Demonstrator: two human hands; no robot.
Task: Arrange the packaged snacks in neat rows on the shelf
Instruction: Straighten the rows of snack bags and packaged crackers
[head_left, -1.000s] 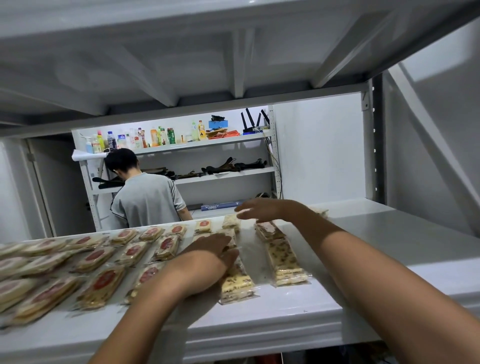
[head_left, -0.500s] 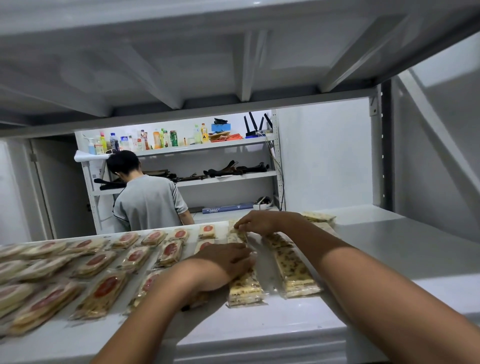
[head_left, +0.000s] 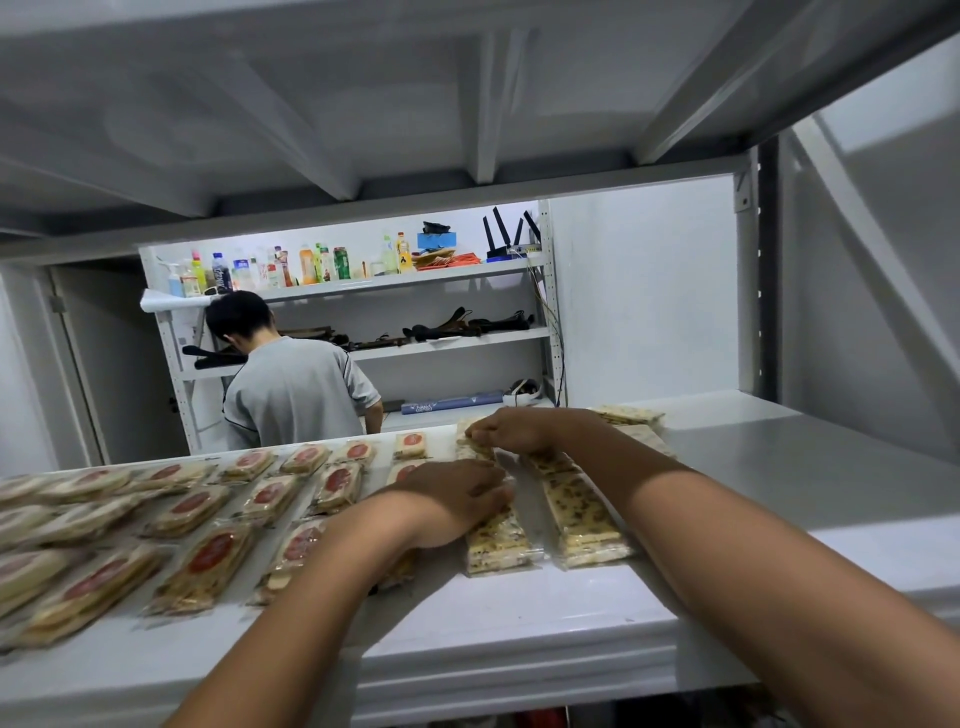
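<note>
Several clear packets with red labels (head_left: 210, 553) lie in rows across the left of the white shelf (head_left: 519, 618). Speckled yellow snack packets (head_left: 584, 525) form two columns at the middle. My left hand (head_left: 457, 501) rests palm down on the nearer packet of the left column (head_left: 496, 543), fingers together. My right hand (head_left: 511, 431) reaches to the back of that column and pinches a speckled packet (head_left: 470, 441) by its edge. More speckled packets (head_left: 631, 415) lie behind my right forearm.
The shelf's right part (head_left: 805, 457) is bare up to the upright post (head_left: 758, 291). A shelf board hangs close overhead (head_left: 467, 78). Beyond, a person in a grey shirt (head_left: 298, 389) stands with their back to me at another rack holding bottles (head_left: 311, 265).
My right hand has dropped from hovering flat over the back packets to gripping one at the rear of the left column. My left hand slid slightly right onto the near speckled packet.
</note>
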